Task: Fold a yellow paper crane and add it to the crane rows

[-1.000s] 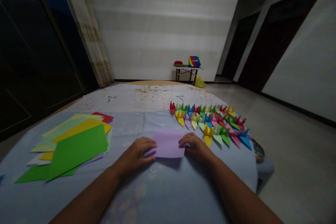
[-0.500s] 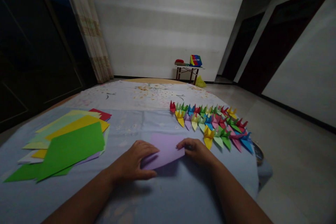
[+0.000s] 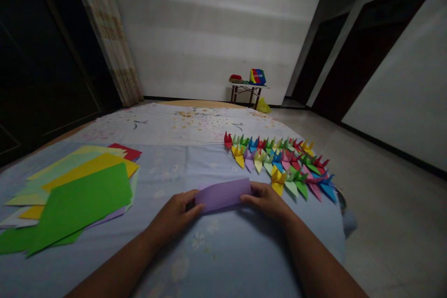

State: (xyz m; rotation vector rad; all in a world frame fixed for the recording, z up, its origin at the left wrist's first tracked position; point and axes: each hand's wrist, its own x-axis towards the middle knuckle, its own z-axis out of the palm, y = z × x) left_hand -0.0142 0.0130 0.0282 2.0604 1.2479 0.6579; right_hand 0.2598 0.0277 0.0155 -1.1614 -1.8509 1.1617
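A person's left hand (image 3: 176, 212) and right hand (image 3: 267, 201) grasp opposite ends of a long, folded lilac paper strip (image 3: 223, 194), which lies between them on a pale blue floral bedcover (image 3: 223, 260). The left hand's fingers curl over the strip's left end, while the right hand closes on its right end, the fingers lying across the paper. Neither grip is wide open, and the hands stand just apart, with the lilac strip bridging the gap. Whether the paper is lifted off the cloth cannot be told.

Beyond the right hand, rows of multicoloured folded paper cranes (image 3: 275, 163) stand on the bedcover, the nearest yellow crane just beside the fingers. Left of the left hand, well clear of the grip, lies a loose pile of origami sheets topped by a bright green square (image 3: 78, 205), with a yellow sheet (image 3: 91, 167) and a red sheet (image 3: 127, 151) showing beneath. Far ahead of the hands, against the wall, a small folding table (image 3: 246, 86) carries a rainbow-striped box (image 3: 257, 77).
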